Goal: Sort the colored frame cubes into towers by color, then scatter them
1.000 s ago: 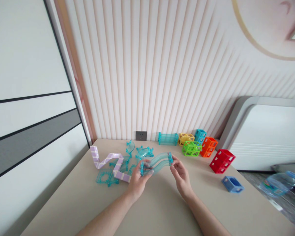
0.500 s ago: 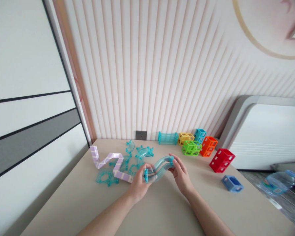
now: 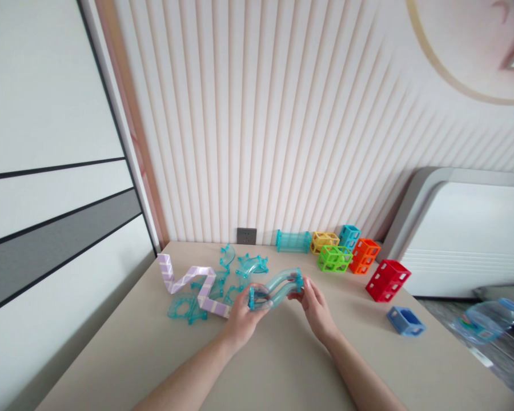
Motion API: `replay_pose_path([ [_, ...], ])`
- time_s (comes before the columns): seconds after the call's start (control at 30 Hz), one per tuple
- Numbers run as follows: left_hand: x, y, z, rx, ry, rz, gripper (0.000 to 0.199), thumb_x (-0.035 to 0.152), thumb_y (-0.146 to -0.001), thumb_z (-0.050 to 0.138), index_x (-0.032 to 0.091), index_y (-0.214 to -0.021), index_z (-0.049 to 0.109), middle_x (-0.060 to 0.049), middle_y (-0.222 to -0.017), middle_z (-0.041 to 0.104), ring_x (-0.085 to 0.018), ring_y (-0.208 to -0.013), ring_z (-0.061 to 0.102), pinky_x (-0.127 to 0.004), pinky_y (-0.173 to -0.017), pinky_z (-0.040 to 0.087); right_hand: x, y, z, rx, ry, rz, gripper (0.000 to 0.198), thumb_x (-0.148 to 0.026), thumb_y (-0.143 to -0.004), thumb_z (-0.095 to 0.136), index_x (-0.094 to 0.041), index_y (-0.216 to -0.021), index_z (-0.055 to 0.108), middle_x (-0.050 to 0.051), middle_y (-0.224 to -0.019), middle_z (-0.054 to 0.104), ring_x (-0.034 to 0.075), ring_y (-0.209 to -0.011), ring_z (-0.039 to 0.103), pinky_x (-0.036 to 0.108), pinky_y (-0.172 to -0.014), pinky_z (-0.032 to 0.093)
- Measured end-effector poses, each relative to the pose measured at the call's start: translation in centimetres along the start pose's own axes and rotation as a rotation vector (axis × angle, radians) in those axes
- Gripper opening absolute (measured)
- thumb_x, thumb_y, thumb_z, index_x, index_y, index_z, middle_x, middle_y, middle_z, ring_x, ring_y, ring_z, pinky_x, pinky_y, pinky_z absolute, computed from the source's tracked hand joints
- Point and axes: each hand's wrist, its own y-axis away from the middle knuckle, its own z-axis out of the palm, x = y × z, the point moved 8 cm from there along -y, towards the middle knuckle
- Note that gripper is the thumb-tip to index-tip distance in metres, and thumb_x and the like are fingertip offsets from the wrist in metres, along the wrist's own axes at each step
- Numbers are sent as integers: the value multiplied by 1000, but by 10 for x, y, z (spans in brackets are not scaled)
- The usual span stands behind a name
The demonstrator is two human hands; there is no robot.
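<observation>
Above the table, my two hands hold a clear teal S-shaped tube piece [image 3: 278, 283] between them. My left hand [image 3: 243, 315] is closed around its left end, fingers partly visible through the clear plastic. At the other end, my right hand [image 3: 313, 303] pinches the teal connector rim with thumb and fingers. Left of my left hand lies a zigzag purple and white strip [image 3: 208, 291]. Around and behind that strip are several teal translucent pieces, among them a flat plate with a round hole [image 3: 181, 307] and a curved piece [image 3: 252, 265].
A straight teal tube [image 3: 293, 241] lies by the wall. To its right stand yellow [image 3: 324, 242], green [image 3: 334, 258], blue [image 3: 349, 236], orange [image 3: 365, 255] and red [image 3: 388, 280] frame blocks. A blue block [image 3: 405, 321] lies nearer the right edge. A plastic bottle [image 3: 486, 321] is beyond the table.
The S-shaped tube has turned slightly in my hands, its right end a little higher. My right fingers have shifted lower on the rim; the table's pieces stay put.
</observation>
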Motion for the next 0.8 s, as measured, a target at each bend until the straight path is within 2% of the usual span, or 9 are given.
replay_pose_path([
  [0.13, -2, 0, -1, -2, 6, 0, 21, 29, -74, 82, 22, -91, 72, -4, -90, 75, -24, -87, 70, -36, -85, 53, 0, 1, -2, -13, 15, -32, 43, -62, -91, 62, -22, -101, 74, 6, -88, 72, 20, -74, 65, 35, -72, 56],
  [0.27, -4, 1, -2, 22, 25, -12, 23, 31, -73, 83, 22, -92, 72, -4, -92, 75, -25, -89, 70, -36, -86, 54, -2, 1, -5, 3, 54, -57, 47, -64, -90, 63, -22, -107, 73, 6, -86, 73, 21, -73, 66, 37, -73, 55],
  [0.37, -9, 1, -11, 153, 109, -50, 41, 34, -73, 85, 24, -109, 69, -3, -94, 74, -23, -90, 70, -36, -87, 55, -7, 3, 0, -51, 150, -60, 50, -63, -88, 65, -22, -116, 71, 6, -84, 73, 22, -75, 67, 37, -73, 54],
  [0.47, -15, 3, -19, 278, 308, -121, 60, 39, -73, 86, 28, -125, 59, -2, -102, 72, -20, -92, 70, -36, -87, 56, -12, 5, 7, -117, 284, -84, 47, -59, -87, 69, -22, -115, 72, 4, -79, 71, 22, -75, 65, 35, -73, 53],
  [0.57, -10, 2, -12, 220, 487, -126, 67, 41, -76, 85, 34, -134, 51, -2, -117, 70, -19, -100, 71, -38, -92, 56, -13, 3, 6, -96, 348, -101, 48, -61, -88, 66, -20, -114, 72, 2, -75, 69, 20, -70, 63, 32, -68, 51],
  [0.63, -4, 3, -5, 148, 529, -105, 69, 41, -79, 82, 36, -139, 47, -3, -121, 68, -19, -98, 71, -40, -92, 57, -12, 0, 1, -37, 355, -93, 53, -65, -88, 63, -19, -114, 72, 3, -77, 70, 20, -67, 62, 31, -64, 50],
  [0.7, -2, 4, 1, 84, 483, -88, 67, 42, -83, 78, 34, -141, 46, -4, -119, 68, -19, -93, 71, -40, -87, 59, -11, -3, -6, 39, 371, -92, 58, -70, -87, 60, -18, -110, 73, 5, -76, 70, 20, -64, 61, 31, -61, 49],
  [0.8, -3, 4, 4, 44, 309, -65, 59, 41, -84, 77, 28, -136, 53, -5, -109, 70, -18, -85, 70, -33, -75, 58, -12, -6, -15, 136, 428, -86, 61, -75, -88, 53, -19, -94, 74, 4, -66, 65, 21, -58, 58, 32, -56, 46],
])
